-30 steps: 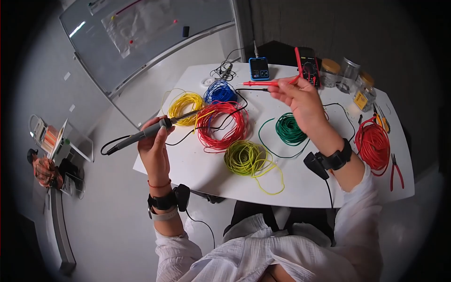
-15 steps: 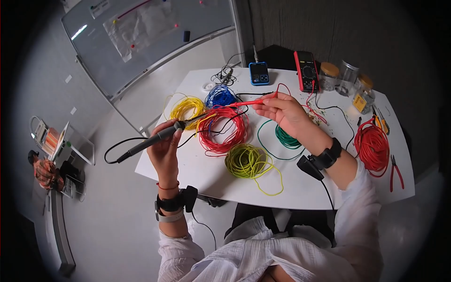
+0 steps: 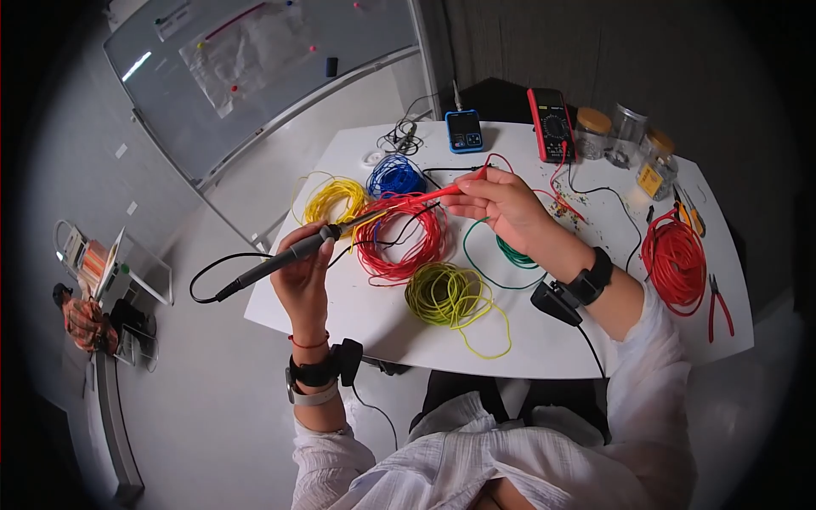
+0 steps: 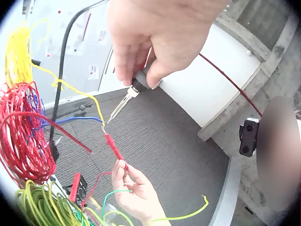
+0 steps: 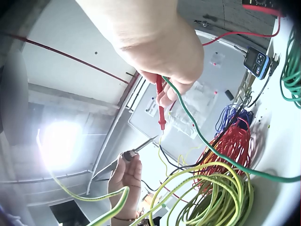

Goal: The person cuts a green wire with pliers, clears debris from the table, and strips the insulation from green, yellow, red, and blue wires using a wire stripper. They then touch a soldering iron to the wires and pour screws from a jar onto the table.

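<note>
My left hand holds a dark grey soldering iron above the table's left part, its metal tip slanting up to the right. Between the thumb and fingers of my right hand is a red test probe, pointing left over the red wire coil. In the left wrist view the iron's tip and the probe's tip are close together beside a yellow wire end; whether they touch I cannot tell. The right wrist view shows the probe pointing down near the iron.
Yellow, blue, yellow-green and green coils lie on the white table. Behind stand a blue-edged device, a red multimeter and several jars. At right are another red coil and pliers.
My right hand has moved left and down with the red probe, whose tip is now near the iron's. My left hand has shifted slightly right with the iron.
</note>
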### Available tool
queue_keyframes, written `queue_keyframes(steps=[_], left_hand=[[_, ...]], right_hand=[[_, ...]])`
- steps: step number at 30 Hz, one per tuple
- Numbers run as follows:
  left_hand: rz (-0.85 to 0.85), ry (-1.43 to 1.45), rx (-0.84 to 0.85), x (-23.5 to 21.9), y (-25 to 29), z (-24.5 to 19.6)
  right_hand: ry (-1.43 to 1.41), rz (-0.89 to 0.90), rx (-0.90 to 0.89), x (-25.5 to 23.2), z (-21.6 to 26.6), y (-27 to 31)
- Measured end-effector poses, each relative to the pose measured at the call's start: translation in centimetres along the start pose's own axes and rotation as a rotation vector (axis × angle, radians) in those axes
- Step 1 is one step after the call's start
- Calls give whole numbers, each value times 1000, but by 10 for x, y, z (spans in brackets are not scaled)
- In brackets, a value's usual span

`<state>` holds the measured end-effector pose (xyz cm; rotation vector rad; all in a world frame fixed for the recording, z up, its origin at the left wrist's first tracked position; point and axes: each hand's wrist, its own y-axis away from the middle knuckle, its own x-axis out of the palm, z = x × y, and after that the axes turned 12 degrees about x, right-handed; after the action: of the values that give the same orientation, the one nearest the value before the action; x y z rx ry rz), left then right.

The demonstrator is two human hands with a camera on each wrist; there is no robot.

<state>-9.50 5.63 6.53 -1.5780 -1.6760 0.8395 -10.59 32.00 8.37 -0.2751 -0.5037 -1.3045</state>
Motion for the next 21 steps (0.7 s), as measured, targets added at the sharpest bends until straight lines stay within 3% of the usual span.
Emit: queue_keyframes(steps=[21], left_hand=[[11, 57, -26, -2, 1, 3]], right_hand=[[-8, -14, -30, 1, -2, -2]])
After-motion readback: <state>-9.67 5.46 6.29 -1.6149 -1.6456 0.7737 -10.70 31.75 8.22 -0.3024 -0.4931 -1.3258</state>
